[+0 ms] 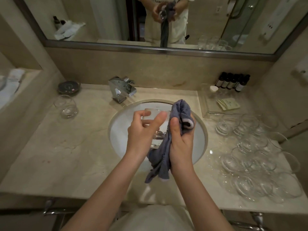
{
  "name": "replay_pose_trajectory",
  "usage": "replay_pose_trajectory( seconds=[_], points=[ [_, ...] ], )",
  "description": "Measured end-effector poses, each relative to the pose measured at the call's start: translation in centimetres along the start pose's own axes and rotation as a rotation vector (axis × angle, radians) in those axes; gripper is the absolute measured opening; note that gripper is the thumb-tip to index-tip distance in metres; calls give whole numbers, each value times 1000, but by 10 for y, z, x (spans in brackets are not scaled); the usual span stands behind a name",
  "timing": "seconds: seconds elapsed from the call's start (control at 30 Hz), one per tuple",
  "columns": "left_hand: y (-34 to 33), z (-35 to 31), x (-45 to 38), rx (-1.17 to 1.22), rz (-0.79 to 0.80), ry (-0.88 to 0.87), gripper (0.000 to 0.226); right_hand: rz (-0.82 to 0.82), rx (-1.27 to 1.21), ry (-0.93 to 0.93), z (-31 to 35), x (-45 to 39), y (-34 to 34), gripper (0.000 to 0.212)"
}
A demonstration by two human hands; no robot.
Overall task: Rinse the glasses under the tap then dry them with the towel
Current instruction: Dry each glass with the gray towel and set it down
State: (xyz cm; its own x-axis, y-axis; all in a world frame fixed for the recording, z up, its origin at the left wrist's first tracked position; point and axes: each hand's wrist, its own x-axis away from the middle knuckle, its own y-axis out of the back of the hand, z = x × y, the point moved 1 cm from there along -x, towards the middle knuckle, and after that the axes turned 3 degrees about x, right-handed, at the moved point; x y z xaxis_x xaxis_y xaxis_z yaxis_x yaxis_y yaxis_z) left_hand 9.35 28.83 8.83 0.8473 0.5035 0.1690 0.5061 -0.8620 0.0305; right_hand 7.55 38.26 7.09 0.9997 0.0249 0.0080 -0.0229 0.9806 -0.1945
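Note:
Over the white sink basin [123,130] my left hand [141,135] grips a clear drinking glass [155,117] by its side, mouth pointing away from me. My right hand [181,139] clutches a blue-grey towel [178,110] that is bunched against the glass's right side; its loose end hangs down between my wrists. The chrome tap [122,90] stands behind the basin at the left, and I see no water running. One clear glass [66,106] stands alone on the counter to the left. Several clear glasses [250,147] crowd the counter on the right.
A dark soap dish [68,87] sits at the back left. At the back right stand several small dark bottles [232,82] and a clear tray [215,104] with a packet in it. The mirror [100,22] above reflects a person holding the towel. White towels [11,82] lie on the left ledge.

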Motion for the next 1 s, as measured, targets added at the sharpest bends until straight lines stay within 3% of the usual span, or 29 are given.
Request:
replay_pose_trajectory(
  seconds=[0.07, 0.17, 0.33, 0.43, 0.53, 0.63, 0.77, 0.87, 0.93, 1.0],
  points=[
    [2, 0, 0, 170, 83, 119, 67, 18, -159, -157, 3, -1, 2, 55],
    [2, 1, 5, 272, 166, 248, 63, 59, -251, -279, 0, -3, 7, 40],
    [8, 1, 4, -60, -58, 15, 59, 36, -163, -222, -4, 5, 5, 44],
    [6, 2, 12, -193, -45, -109, 72, 25, -36, -116, -1, 7, 4, 47],
    [7, 3, 8, -30, 11, -22, 74, 30, -69, -134, 3, 8, 5, 47],
    [9, 5, 7, 249, 130, 175, 72, 66, -214, -323, 1, 3, 9, 53],
    [7, 9, 7, -22, 70, 78, 60, 38, -168, -371, -6, 4, 14, 58],
    [14, 12, 6, -140, -49, -10, 59, 35, -137, -267, -7, 7, 12, 26],
    [12, 9, 10, -252, -43, -54, 63, 27, -82, -183, -10, 6, 9, 14],
    [8, 8, 14, -264, -13, -49, 76, 40, -38, -120, -6, 7, 4, 31]
  ],
)
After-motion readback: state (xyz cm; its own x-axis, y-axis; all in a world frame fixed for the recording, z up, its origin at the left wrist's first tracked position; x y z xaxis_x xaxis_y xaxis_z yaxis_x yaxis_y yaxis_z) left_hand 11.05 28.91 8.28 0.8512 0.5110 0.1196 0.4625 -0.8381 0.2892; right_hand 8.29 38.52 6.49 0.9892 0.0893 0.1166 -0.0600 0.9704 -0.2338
